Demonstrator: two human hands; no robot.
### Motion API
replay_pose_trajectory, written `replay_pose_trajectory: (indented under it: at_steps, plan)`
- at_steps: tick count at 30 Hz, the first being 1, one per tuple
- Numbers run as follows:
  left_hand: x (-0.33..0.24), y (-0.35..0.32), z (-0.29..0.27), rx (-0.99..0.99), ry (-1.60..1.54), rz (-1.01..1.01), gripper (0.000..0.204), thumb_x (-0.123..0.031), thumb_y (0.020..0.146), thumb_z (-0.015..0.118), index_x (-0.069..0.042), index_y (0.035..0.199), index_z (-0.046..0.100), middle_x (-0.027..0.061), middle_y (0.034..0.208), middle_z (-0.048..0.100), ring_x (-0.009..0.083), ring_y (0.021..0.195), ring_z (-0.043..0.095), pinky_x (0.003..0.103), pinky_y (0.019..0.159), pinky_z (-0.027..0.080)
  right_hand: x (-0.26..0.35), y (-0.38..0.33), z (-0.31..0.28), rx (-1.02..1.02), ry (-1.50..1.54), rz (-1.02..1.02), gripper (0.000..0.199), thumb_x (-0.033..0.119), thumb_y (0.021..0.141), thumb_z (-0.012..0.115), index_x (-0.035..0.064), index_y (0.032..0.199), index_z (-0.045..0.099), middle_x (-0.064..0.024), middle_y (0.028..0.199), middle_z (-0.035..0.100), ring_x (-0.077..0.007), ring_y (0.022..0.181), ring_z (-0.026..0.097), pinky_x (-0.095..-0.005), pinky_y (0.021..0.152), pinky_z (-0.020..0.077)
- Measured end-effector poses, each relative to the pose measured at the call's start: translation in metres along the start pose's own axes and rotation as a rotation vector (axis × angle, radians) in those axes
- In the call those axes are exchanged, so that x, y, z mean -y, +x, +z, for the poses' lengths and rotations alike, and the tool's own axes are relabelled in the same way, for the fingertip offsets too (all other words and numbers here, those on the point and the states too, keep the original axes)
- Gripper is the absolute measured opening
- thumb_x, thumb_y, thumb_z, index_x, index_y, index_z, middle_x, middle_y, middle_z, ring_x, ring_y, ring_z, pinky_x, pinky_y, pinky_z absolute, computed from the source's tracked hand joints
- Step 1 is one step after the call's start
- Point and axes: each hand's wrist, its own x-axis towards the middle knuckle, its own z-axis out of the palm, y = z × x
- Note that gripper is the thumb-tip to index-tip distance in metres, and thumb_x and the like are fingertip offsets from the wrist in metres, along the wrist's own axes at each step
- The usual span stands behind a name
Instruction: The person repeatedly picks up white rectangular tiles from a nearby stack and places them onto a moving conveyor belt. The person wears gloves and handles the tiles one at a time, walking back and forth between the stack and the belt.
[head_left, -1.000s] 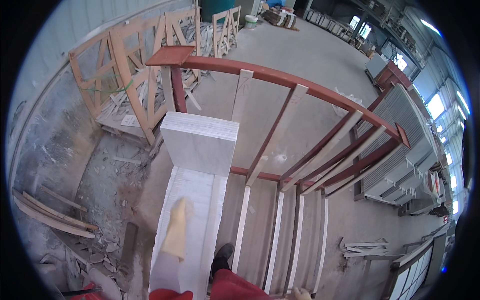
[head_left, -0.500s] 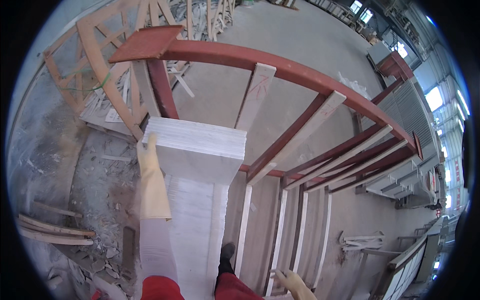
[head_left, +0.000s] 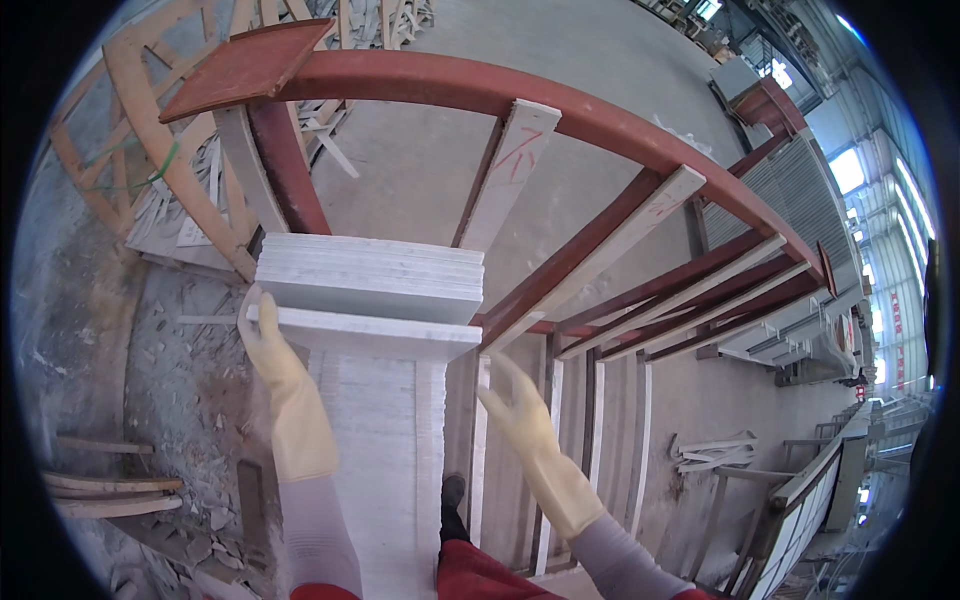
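Holding the front slab (head_left: 368, 332) by its left end, the left hand (head_left: 268, 345) in the head view has its fingers curled over the edge, a closed grip; the slab leans toward the person, parted at the top from the stack of slabs (head_left: 370, 272) behind it, above a pale ribbed bed (head_left: 365, 430). The right hand (head_left: 518, 405) is loosely spread, grasping nothing, near the slab's right end but apart from it. Handling this well, I judge, calls for a firm right grip level with the left, an even tilt, and fingers clear of the gap, since thin stone could chip or twist. At upper left, wooden crates (head_left: 145, 95) with slatted sides contain a jumble of pale strips (head_left: 165, 210).
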Motion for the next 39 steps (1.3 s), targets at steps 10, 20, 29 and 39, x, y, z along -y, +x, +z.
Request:
replay_pose_trajectory:
  at_steps: [10,20,29,39]
  plan:
    - [-0.003,-0.019,-0.067,0.278,0.093,0.033,0.04,-0.03,0.09,0.053,0.005,0.109,0.056,0.0175,0.112,0.058,0.0261,0.105,0.054,0.038,0.096,0.039,-0.012,0.046,0.053,0.296,0.291,0.0,0.027,0.0,0.079,0.064,0.0094,0.103,0.069,-0.0095,0.105,0.065,-0.0208,0.098,0.062,-0.0287,0.084,0.0507]
    - [-0.028,-0.017,-0.056,0.276,0.141,-0.093,0.033,-0.024,0.09,0.046,0.0,0.07,0.057,0.0142,0.075,0.061,0.024,0.083,0.058,0.039,0.095,0.041,-0.02,0.039,0.056,0.259,0.352,-0.063,0.033,-0.006,0.072,0.066,0.0104,0.101,0.069,-0.0096,0.108,0.064,-0.0247,0.104,0.059,-0.0314,0.088,0.0496]
    - [-0.015,-0.064,-0.099,0.206,0.285,0.171,0.025,-0.018,0.079,0.05,-0.002,0.06,0.053,0.0116,0.062,0.054,0.0233,0.067,0.055,0.044,0.085,0.045,-0.054,0.003,0.045,0.171,0.495,-0.218,0.024,0.001,0.082,0.061,0.0077,0.105,0.067,-0.0071,0.113,0.065,-0.0202,0.107,0.059,-0.0296,0.097,0.0431]
    - [-0.07,-0.283,-0.049,0.343,0.473,-0.346,0.023,-0.016,0.075,0.052,-0.004,0.056,0.051,0.0103,0.062,0.056,0.0229,0.064,0.052,0.035,0.072,0.041,-0.157,-0.243,-0.065,-0.264,0.868,0.445,0.023,-0.007,0.073,0.06,0.0001,0.094,0.066,-0.0121,0.089,0.068,-0.0181,0.079,0.064,-0.0309,0.069,0.0517]
